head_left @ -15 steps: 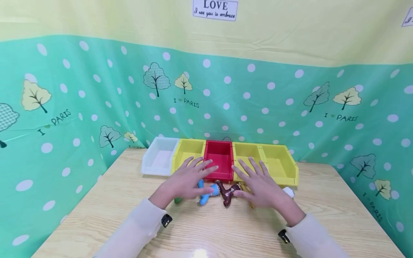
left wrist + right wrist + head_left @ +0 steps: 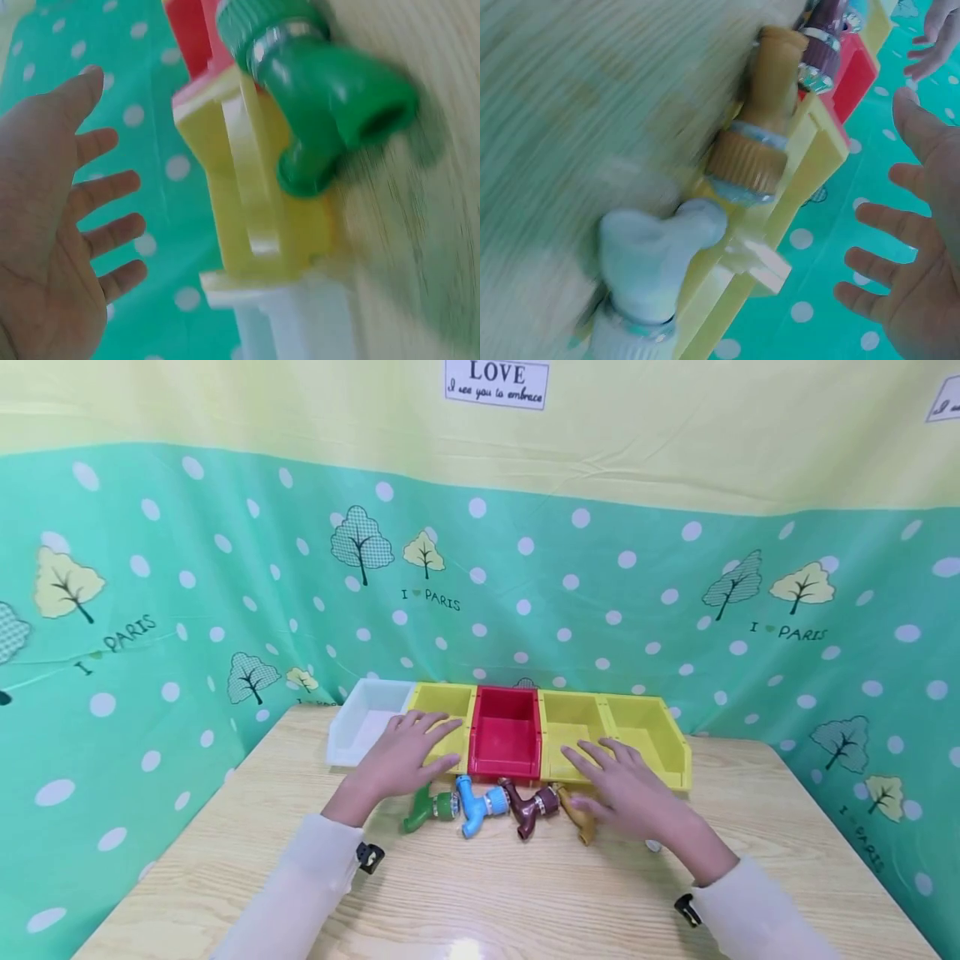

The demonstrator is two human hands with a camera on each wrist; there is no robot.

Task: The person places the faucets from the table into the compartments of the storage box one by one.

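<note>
A row of toy-like faucets lies on the wooden table: a green faucet (image 2: 431, 807), a light blue faucet (image 2: 480, 806), a dark brown faucet (image 2: 529, 807), a tan faucet (image 2: 579, 820) and a white faucet (image 2: 649, 262). My left hand (image 2: 397, 760) hovers over the green faucet with fingers spread, holding nothing. Over the tan and white faucets is my right hand (image 2: 633, 789), its fingers loosely extended and nothing in them. It hides most of the white faucet in the head view.
Behind the faucets stands a line of joined bins: a white bin (image 2: 341, 735), yellow bins (image 2: 660, 752) and a red bin (image 2: 504, 772). A green dotted curtain (image 2: 480, 602) hangs behind the table (image 2: 480, 893).
Both hands have moved apart, the left to the left and the right to the right. The green, blue, brown and tan faucets are now more exposed; the white one is more covered.
</note>
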